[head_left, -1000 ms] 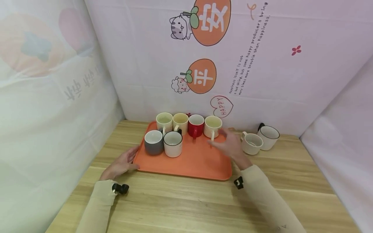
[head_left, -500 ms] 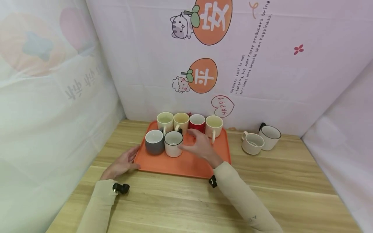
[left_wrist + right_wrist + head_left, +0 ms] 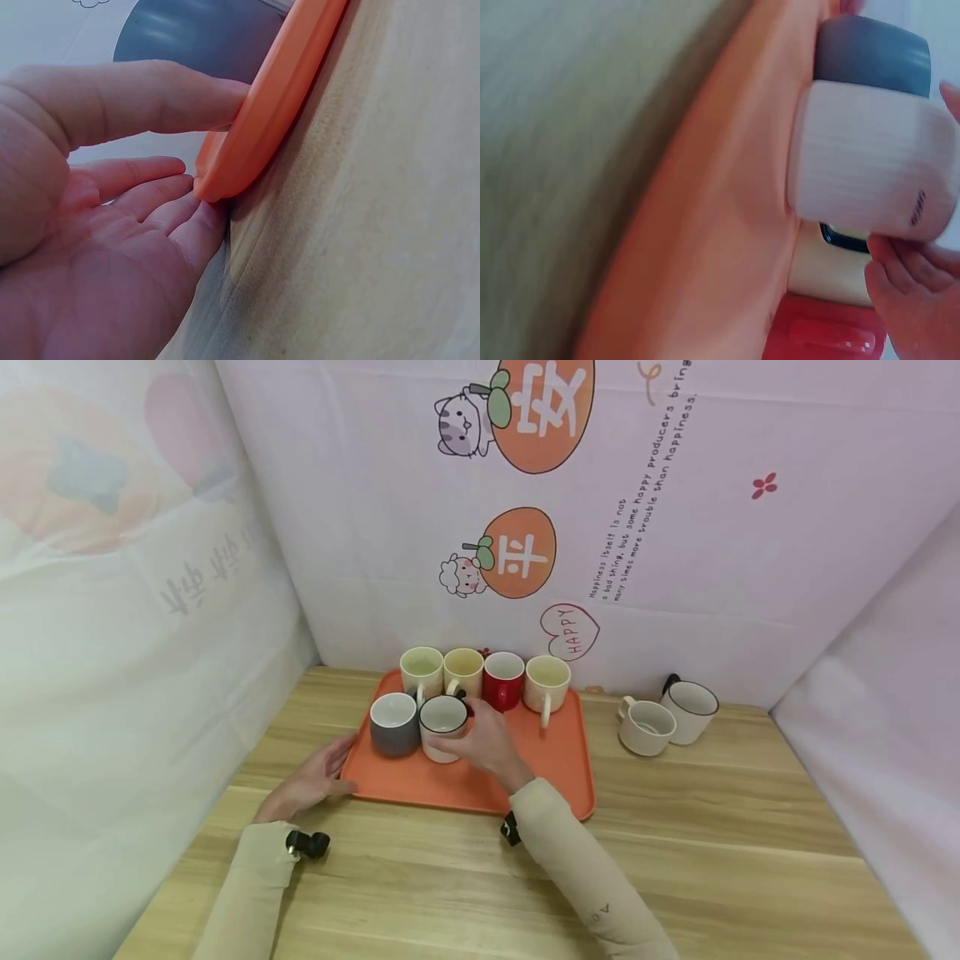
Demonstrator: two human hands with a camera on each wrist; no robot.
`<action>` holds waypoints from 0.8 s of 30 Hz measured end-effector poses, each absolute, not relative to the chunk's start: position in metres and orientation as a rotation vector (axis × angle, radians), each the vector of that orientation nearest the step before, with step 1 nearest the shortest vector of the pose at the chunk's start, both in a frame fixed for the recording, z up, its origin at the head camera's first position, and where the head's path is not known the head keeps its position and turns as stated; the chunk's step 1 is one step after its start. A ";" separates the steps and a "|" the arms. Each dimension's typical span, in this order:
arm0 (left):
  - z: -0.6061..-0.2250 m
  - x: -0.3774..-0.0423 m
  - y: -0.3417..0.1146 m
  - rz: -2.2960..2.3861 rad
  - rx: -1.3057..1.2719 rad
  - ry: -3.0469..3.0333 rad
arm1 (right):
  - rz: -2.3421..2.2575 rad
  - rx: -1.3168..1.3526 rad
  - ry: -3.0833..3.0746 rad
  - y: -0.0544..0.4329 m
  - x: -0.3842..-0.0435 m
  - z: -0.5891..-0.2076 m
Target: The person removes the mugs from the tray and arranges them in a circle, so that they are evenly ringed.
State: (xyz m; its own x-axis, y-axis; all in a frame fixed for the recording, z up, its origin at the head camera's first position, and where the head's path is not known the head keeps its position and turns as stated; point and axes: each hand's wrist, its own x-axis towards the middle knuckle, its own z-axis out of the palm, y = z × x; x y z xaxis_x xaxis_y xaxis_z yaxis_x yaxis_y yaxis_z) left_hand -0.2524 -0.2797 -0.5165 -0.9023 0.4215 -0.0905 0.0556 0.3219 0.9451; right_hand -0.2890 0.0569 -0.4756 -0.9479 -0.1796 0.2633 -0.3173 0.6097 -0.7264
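Note:
My left hand (image 3: pixel 306 783) rests at the left front corner of an orange tray (image 3: pixel 525 760). In the left wrist view its thumb touches the rim, and its fairly straight fingers lie against the tray's edge. My right hand (image 3: pixel 487 741) holds a white mug with a black rim (image 3: pixel 870 154), fingers on its far right side by the black handle and thumb near its front. The mug stands upright on the tray, right beside a grey mug (image 3: pixel 394 735). Behind them runs a row: a pale green mug (image 3: pixel 422 670), a yellow mug (image 3: pixel 463 670), a red mug (image 3: pixel 502 685) and a cream mug (image 3: pixel 546 681).
On the wooden table (image 3: pixel 420 877), right of the tray, stand a small off-white cup (image 3: pixel 647 733) and another white mug with a black rim (image 3: pixel 692 718). A printed white cloth (image 3: pixel 675 610) hangs close behind the tray, and more cloth closes off both sides.
My right hand has moved left from the cream mug, across the tray, to the black-rimmed white mug and has taken hold of it. My left hand has stayed at the tray's corner.

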 end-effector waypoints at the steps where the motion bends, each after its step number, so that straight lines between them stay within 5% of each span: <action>1: -0.516 -0.252 -0.280 1.607 0.428 2.270 | 1.248 0.412 -2.649 0.054 -0.289 -0.477; 24: -0.513 -0.250 -0.277 1.595 0.402 2.276 | 1.317 0.494 -2.595 0.083 -0.276 -0.472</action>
